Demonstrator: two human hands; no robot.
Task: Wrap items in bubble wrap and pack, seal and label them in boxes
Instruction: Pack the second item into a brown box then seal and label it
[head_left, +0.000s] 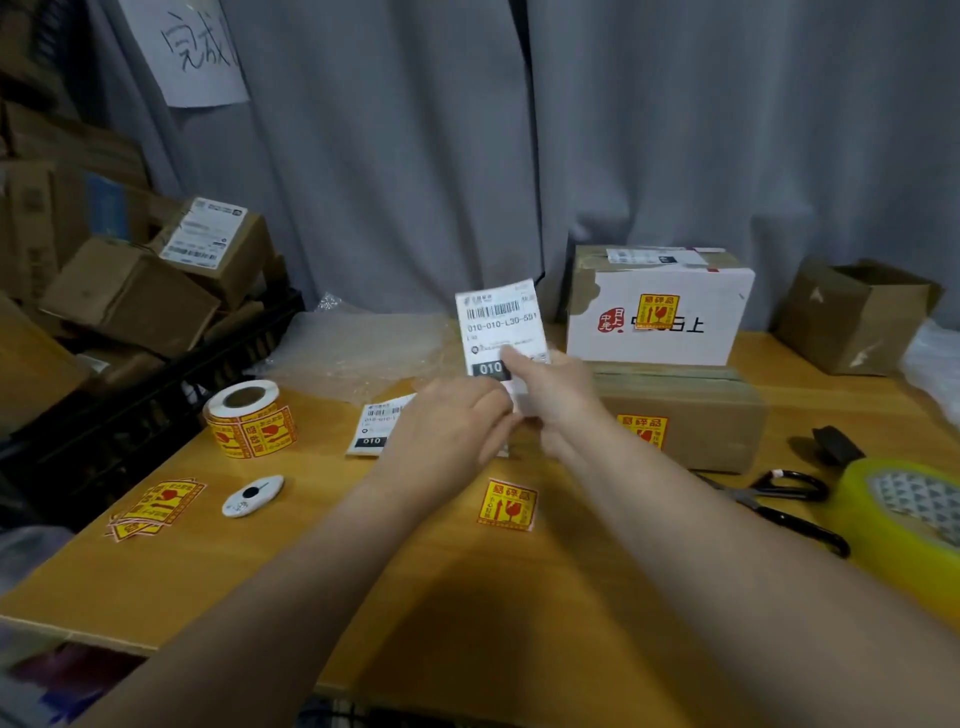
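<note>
Hands meet above the table (467, 597): the left hand (457, 423) and right hand (558, 395) both pinch the lower part of a shipping label (498, 319), held upright. Just beyond the right hand sits a brown box (685, 415) with a white box (660, 317) on top. Left of the left hand lies a label stack (371, 428), and farther left a sticker roll (249, 421).

The white printed shipping label (501, 322) above the left hand (452, 423) is matt paper. Right of the right hand (563, 397), the brown rectangular box (696, 410) is dull cardboard, the yellow tape roll (883, 540) glossy.
</note>
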